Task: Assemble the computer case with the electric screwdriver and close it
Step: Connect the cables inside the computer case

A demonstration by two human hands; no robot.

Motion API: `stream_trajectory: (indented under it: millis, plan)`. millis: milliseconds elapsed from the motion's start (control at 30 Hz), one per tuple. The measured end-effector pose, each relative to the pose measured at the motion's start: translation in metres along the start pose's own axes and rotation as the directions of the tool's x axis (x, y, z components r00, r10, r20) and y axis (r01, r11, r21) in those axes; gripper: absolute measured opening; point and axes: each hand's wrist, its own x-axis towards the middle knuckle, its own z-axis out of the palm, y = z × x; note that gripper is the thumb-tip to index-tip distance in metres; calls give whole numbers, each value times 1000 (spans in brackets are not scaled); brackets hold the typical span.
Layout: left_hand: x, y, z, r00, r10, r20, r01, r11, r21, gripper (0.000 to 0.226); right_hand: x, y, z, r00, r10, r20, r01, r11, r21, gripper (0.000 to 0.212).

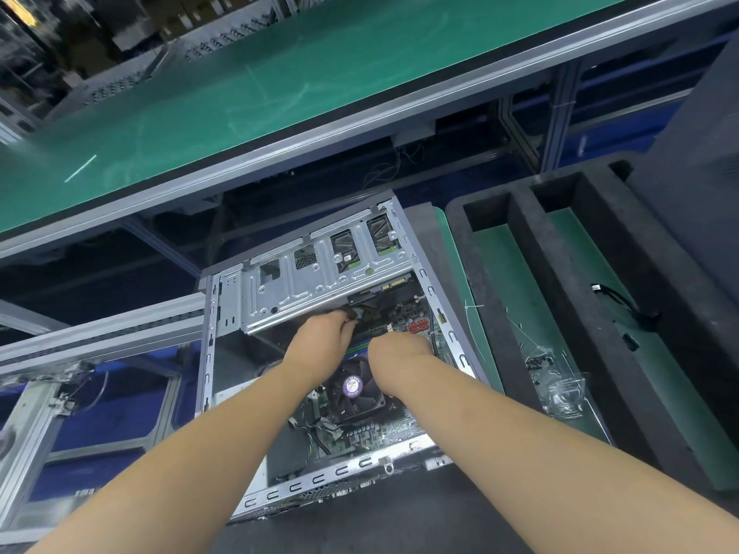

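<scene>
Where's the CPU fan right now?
Head view: the CPU fan sits inside the open case, lower centre on the motherboard, just below both hands.

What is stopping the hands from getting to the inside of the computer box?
Nothing visible. The computer case lies open with no side panel on it, and the left hand and right hand are already inside, above the fan, by the metal drive cage. Their fingertips are hidden.

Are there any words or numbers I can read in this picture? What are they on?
None can be read.
Purple round sticker on the CPU fan: has print, too blurred.
White label on a drive in the drive cage: too small.
Motherboard markings: too small.
</scene>
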Motion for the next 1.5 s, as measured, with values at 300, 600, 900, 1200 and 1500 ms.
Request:
stream_trajectory:
  millis: [300,600,900,1200,1500]
  plan:
    - [-2,8,2,997,-62,-39,67,989,135,25,0,-1,0,1000,-4,14,4,1000,-12,25]
    - [18,3,8,993,-102,52,79,938,338,19,1,0,1,1000,1,8,-1,1000,11,32]
    - [28,-6,11,983,-143,118,103,951,293,21,0,0,0,1000,-2,9,1,1000,26,30]
    - [37,-5,6,965,-44,258,-98,854,510,22,-2,0,-1,1000,-11,6,10,1000,29,32]
    - [38,1,-1,935,-9,354,-209,793,573,23,-5,1,-1,1000,-19,-7,19,999,39,29]
